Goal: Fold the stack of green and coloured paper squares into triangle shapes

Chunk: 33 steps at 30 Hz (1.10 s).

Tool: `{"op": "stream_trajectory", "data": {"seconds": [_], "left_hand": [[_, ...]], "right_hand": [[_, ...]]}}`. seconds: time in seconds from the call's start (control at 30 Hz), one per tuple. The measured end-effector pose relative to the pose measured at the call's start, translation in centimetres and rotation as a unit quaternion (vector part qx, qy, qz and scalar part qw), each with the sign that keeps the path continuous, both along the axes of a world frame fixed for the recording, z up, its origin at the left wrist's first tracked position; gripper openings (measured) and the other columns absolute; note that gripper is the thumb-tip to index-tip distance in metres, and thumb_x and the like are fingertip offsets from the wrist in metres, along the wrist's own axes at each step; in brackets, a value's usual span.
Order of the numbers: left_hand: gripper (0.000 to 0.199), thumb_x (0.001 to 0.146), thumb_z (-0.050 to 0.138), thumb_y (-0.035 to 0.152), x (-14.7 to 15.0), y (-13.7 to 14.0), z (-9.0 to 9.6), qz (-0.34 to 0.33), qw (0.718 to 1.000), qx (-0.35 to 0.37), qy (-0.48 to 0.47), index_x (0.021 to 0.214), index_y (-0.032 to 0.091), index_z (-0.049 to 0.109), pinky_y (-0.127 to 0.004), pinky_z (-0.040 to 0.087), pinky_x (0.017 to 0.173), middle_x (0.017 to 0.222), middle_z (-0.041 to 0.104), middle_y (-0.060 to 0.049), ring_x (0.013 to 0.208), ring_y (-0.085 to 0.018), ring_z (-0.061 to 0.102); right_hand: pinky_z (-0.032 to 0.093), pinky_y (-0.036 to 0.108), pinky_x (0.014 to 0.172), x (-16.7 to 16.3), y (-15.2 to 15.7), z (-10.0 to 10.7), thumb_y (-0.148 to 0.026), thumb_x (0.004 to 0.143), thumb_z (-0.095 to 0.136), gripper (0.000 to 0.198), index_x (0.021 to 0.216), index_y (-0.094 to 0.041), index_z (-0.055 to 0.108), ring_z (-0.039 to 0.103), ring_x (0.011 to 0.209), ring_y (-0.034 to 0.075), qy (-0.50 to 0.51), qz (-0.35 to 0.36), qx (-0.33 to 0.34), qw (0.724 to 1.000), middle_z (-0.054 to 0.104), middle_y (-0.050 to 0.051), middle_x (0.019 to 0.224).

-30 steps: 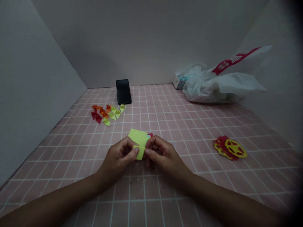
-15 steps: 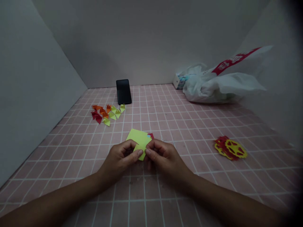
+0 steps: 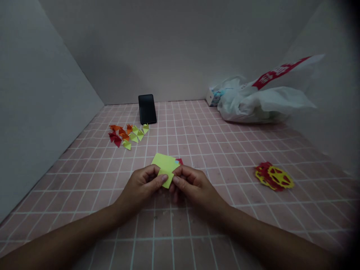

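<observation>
Left hand [image 3: 143, 184] & right hand [image 3: 191, 183] meet at desk [image 3: 225, 150] centre, both pinching one small yellow-green paper piece [image 3: 167, 180] btwn thumb & fingertips. Piece sits right between them, equally near each, tilted w/ a corner pointing down toward the person. It looks folded, creased. Behind it, touching, lies a flat yellow-green sheet stack [image 3: 164, 162].

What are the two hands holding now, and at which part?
Both hands, left hand and right hand, pinch a small yellow-green paper piece by its opposite side edges, between thumb and forefinger.
</observation>
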<state>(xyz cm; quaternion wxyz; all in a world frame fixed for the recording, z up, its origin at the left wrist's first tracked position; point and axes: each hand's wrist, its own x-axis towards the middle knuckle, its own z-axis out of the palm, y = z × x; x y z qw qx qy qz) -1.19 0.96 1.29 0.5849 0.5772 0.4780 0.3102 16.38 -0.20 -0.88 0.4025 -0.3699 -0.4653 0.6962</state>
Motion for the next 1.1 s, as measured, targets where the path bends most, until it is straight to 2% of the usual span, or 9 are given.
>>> {"op": "stream_trajectory", "data": {"seconds": [0.3, 0.47, 0.67, 0.9, 1.1], "left_hand": [[0.023, 0.083, 0.061, 0.033, 0.00, 0.12, -0.22, 0.004, 1.000, 0.021, 0.022, 0.070, 0.015, 0.056, -0.021, 0.035, 0.056, 0.064, 0.053, 0.004, 0.059, -0.009, 0.045], [0.023, 0.082, 0.060, 0.033, 0.01, 0.06, -0.22, 0.002, 0.999, 0.025, 0.045, 0.068, 0.015, 0.056, -0.021, 0.033, 0.054, 0.059, 0.048, 0.005, 0.056, -0.009, 0.040], [0.022, 0.082, 0.059, 0.034, -0.08, -0.10, -0.07, 0.000, 0.998, 0.039, 0.052, 0.070, 0.016, 0.057, -0.023, 0.037, 0.060, 0.066, 0.053, 0.003, 0.063, -0.011, 0.046], [0.024, 0.081, 0.058, 0.034, -0.17, -0.09, -0.03, -0.006, 0.995, 0.055, 0.082, 0.066, 0.016, 0.053, -0.023, 0.036, 0.058, 0.064, 0.050, 0.003, 0.061, -0.011, 0.045], [0.023, 0.084, 0.057, 0.038, -0.12, 0.06, 0.26, -0.014, 1.000, 0.001, 0.010, 0.079, 0.016, 0.061, -0.021, 0.037, 0.053, 0.064, 0.054, 0.003, 0.054, -0.010, 0.046]], "right_hand": [[0.043, 0.020, 0.047, -0.18, -0.18, 0.27, -0.025, 0.083, 0.058, 0.012, 0.075, -0.016, 0.055, 0.055, 0.047, 0.007, 0.004, -0.004, -0.033, 0.999, 0.061, -0.002, 0.064], [0.042, 0.021, 0.046, -0.22, -0.15, 0.51, -0.024, 0.081, 0.057, 0.012, 0.072, -0.017, 0.054, 0.054, 0.046, 0.008, -0.029, -0.010, -0.023, 0.999, 0.059, -0.003, 0.060], [0.040, 0.022, 0.046, -0.28, -0.28, 0.52, -0.024, 0.080, 0.058, 0.013, 0.070, -0.018, 0.052, 0.052, 0.046, 0.009, -0.057, -0.013, -0.002, 0.998, 0.055, -0.003, 0.057], [0.040, 0.022, 0.048, -0.07, -0.25, 0.39, -0.033, 0.083, 0.062, 0.019, 0.075, -0.017, 0.056, 0.053, 0.049, 0.009, -0.038, 0.017, 0.005, 0.999, 0.056, -0.003, 0.060], [0.040, 0.021, 0.048, 0.03, -0.09, -0.14, -0.034, 0.084, 0.063, 0.022, 0.072, -0.017, 0.056, 0.053, 0.047, 0.009, -0.026, -0.032, 0.008, 0.999, 0.059, -0.003, 0.055]]}}
